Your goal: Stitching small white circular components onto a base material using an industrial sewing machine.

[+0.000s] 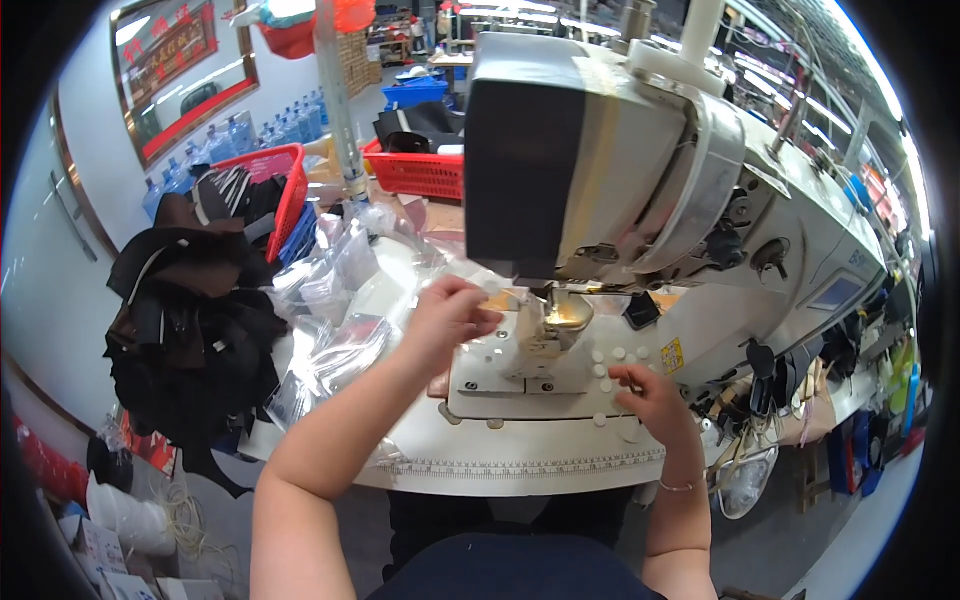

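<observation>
Nearest you, the table edge (520, 478) curves w/ a ruler strip (530, 466) along it; bare tabletop between that edge and both hands. Your right hand (655, 395) sits just behind, fingers curled onto small white round pieces (612, 362) scattered on the machine bed (520, 385). Can't tell if it's pinching one or just touching. Your left hand (450, 315) is further in, fingers bunched at a thin light strip (500, 295) by the presser foot (560, 315); grip looks closed on it, but it's small and blurred. Strip's long axis runs roughly L-R toward the needle. Tight room there: sewing machine head (590, 150) overhangs. To your left, clear plastic bags (330, 330) and dark fabric pile (190, 330); beyond, red baskets (420, 170).
</observation>
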Demonstrator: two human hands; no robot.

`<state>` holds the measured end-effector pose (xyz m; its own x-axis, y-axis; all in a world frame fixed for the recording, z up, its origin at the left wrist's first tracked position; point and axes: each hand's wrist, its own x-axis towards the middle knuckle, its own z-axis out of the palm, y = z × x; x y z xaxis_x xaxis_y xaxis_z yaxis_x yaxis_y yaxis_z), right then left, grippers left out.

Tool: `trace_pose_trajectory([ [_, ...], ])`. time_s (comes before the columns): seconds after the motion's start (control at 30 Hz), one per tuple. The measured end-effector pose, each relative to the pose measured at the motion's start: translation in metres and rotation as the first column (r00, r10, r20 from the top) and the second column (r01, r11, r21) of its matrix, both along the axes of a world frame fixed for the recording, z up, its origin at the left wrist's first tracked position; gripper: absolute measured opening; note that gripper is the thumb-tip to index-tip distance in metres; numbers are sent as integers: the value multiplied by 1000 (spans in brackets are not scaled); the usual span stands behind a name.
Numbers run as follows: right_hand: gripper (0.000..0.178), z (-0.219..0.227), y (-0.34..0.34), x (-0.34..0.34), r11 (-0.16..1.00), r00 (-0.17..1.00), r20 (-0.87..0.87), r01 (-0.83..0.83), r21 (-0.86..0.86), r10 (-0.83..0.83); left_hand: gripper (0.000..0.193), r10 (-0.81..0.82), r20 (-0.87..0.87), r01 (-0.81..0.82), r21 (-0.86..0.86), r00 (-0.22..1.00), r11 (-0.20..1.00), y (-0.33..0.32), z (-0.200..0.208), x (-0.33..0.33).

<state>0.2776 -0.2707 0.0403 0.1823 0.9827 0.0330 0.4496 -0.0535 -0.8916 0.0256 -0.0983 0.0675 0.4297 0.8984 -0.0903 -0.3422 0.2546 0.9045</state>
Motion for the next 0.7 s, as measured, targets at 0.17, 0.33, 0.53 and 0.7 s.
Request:
trace_pose_trajectory([
  [0.17, 44, 5, -31, -17, 994, 969, -234, -57, 99, 79, 17, 621, -305, 64, 923, 722, 379, -32, -18, -82],
  [0.33, 62, 28, -22, -88, 864, 979, -48, -152, 481, 199, 25, 678, -143, 350, 920, 721, -179, -96, -23, -109],
  [0.53, 41, 10, -18, -153, 770, 897, 308, -433, 470, 316, 27, 730, -40, 344, 899, 682, -272, -117, -39, -108],
  [0.7, 29, 7, -15, -163, 823, 921, 364, -310, 476, 137, 22, 713, 7, 333, 881, 701, -336, -119, -45, -102],
])
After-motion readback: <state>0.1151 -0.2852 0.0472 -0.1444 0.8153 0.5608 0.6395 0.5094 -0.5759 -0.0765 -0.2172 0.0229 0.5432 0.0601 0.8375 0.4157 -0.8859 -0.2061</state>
